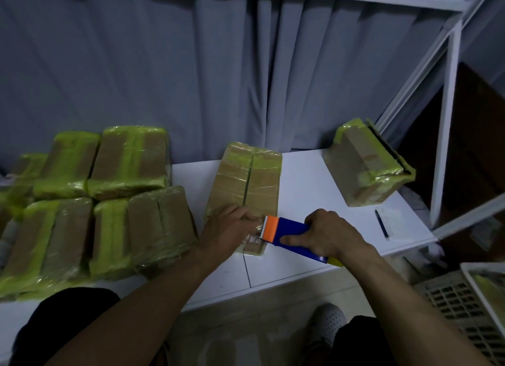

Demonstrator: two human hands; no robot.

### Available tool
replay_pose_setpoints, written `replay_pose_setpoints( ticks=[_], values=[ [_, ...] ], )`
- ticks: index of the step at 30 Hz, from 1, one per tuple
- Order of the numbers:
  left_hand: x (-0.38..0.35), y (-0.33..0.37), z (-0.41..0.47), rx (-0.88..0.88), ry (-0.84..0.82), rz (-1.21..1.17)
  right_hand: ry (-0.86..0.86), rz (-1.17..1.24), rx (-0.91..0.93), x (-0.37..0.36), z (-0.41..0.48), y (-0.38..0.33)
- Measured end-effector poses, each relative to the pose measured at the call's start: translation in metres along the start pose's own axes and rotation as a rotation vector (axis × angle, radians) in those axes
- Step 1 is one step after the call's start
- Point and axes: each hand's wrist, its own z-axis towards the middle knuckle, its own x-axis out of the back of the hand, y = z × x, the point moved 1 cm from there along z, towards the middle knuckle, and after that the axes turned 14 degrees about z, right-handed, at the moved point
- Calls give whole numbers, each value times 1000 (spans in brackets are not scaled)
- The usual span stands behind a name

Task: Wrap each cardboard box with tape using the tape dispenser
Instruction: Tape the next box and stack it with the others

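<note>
A flat cardboard box [246, 185] with greenish tape at its far end lies in the middle of the white table [306, 179]. My left hand [226, 230] rests on the box's near end, fingers curled over the clear tape there. My right hand [328, 233] grips the blue tape dispenser [291, 235], whose orange toothed head touches the box's near right corner beside my left fingers. Several taped boxes [93, 201] are stacked at the left.
Another taped box [366, 163] sits tilted at the table's far right corner. A dark pen [381, 223] lies near the right edge. A white metal shelf frame [448, 106] stands at the right, plastic crates [464, 300] on the floor below. A grey curtain hangs behind.
</note>
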Motion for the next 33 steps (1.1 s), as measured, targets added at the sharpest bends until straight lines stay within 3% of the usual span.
replay_pose_setpoints(
  ticks=[10, 25, 33],
  values=[
    [9, -2, -1, 73, 143, -46, -7, 77, 35, 7, -20, 8],
    [-4, -1, -3, 126, -55, -53, 45, 44, -41, 10, -21, 48],
    [-18, -3, 4, 242, -27, -334, 10, 131, -31, 11, -32, 50]
  ],
)
